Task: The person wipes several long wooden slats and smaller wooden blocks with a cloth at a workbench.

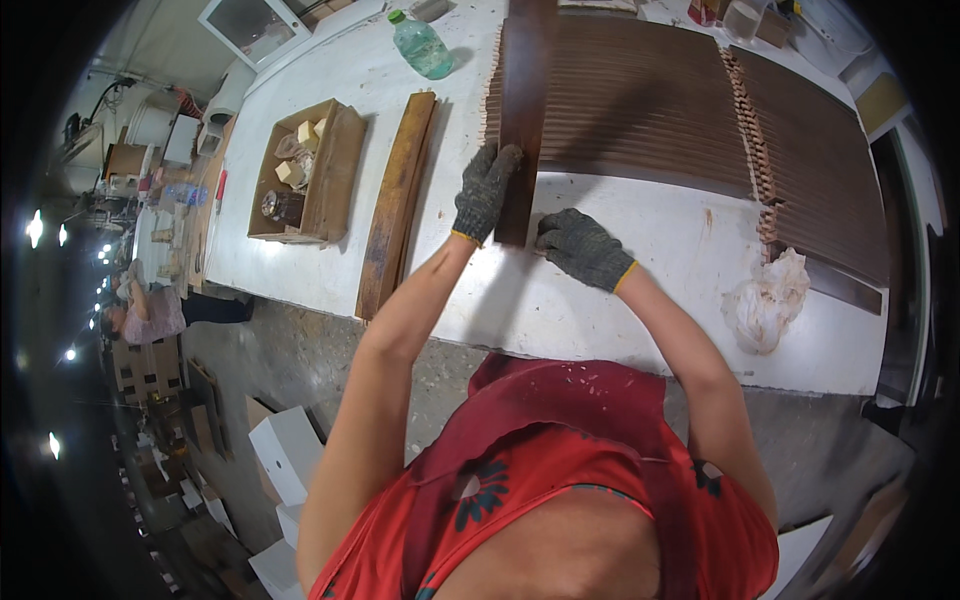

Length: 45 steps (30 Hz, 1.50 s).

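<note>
A dark brown wooden plank (521, 190) stands out lengthwise in front of me, its near end raised over the white table (620, 310). My left hand (486, 190), in a dark grey knit glove, is closed round its left edge with the thumb on top. Just right of the plank's near end is my right hand (583, 248), gloved alike, fingers curled in; whatever they may hold is hidden. Beyond and to the right lie rows of brown wooden strips (640, 100), set side by side. A second batch of strips (815, 150) adjoins them, with jagged lighter ends between.
To the left are brown wooden bars (397, 200) and a cardboard box (340, 180) with pale blocks and a jar. A green bottle (422, 46) stands at the back. A crumpled whitish rag (768, 300) lies at right. Another person (155, 305) is far left.
</note>
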Each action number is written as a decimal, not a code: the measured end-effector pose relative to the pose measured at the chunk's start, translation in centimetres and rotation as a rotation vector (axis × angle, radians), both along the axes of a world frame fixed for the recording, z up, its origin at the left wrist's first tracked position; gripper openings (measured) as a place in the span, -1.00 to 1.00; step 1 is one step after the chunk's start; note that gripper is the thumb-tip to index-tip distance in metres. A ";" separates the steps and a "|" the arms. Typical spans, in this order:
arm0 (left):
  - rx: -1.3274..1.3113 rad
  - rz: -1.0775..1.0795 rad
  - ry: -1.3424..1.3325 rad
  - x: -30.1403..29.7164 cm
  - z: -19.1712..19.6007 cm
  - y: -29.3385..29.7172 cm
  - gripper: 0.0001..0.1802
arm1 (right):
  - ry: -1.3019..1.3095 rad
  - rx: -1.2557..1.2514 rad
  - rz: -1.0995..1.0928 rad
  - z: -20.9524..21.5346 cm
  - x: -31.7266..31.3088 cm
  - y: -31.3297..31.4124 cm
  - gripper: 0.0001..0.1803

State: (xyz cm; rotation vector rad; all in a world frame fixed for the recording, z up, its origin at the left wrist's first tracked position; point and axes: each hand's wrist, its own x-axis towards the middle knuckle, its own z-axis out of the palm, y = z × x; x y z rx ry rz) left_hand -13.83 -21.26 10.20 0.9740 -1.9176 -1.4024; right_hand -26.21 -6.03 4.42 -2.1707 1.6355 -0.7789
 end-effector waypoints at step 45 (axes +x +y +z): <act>1.008 -0.047 0.507 -3.9 0.1 11.2 -0.50 | 0.243 -0.220 -0.196 9.8 -1.1 15.2 -0.76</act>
